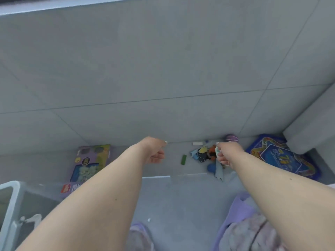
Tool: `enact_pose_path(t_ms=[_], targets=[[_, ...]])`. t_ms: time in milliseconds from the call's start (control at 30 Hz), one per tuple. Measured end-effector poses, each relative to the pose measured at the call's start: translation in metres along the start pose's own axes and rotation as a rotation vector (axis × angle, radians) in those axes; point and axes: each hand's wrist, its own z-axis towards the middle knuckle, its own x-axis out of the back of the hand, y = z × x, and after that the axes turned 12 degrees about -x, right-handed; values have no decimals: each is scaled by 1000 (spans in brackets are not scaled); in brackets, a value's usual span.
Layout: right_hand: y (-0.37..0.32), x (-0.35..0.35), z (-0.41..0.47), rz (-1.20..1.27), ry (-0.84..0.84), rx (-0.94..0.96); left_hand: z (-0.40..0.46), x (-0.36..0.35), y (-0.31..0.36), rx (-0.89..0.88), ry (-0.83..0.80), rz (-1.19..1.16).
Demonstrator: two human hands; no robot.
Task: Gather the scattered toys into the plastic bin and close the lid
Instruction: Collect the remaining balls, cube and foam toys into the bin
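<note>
— Well, where are the toys?
— A small heap of toys (204, 153) lies on the grey floor (163, 69), right of centre; a green block (183, 159) sits just left of it. The clear plastic bin (10, 205) is at the near left edge.
— And the hands?
— The right hand (227, 153) pinches a pale toy (217, 151) at the heap's edge. The left hand (155, 151) hangs loosely curled, holding nothing.
— Room around?
— Wide bare tiles beyond; a purple box (90, 160) left, a blue box (282, 156) right against a wall.

Bare floor (163, 69) beyond toy pile (204, 154)
</note>
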Motion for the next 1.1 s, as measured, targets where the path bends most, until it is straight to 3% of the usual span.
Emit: enact_pose_path(t_ms=[100, 200, 367, 467, 667, 767, 867, 1000, 1100], targets=[[3, -5, 37, -53, 98, -44, 24, -23, -11, 36, -48, 43], [7, -14, 71, -282, 186, -8, 56, -43, -23, 60, -93, 132], [21, -28, 112, -479, 145, 125, 112, -75, -50, 75, -74, 236], [27, -42, 136, -558, 112, 197, 137, -92, -72, 34, -130, 369], [30, -75, 181, -878, 270, 398, 179, -118, -109, -64, -203, 624], [27, -86, 193, -998, 272, 504, 191, -130, -122, -159, -223, 743], [22, -95, 201, -1234, 262, 475, 196, -138, -125, -252, -224, 901], [25, -96, 201, -1213, 273, 513, 194, -143, -127, -265, -226, 1014], [35, -93, 200, -1129, 246, 568, 191, -144, -133, -183, -182, 858]])
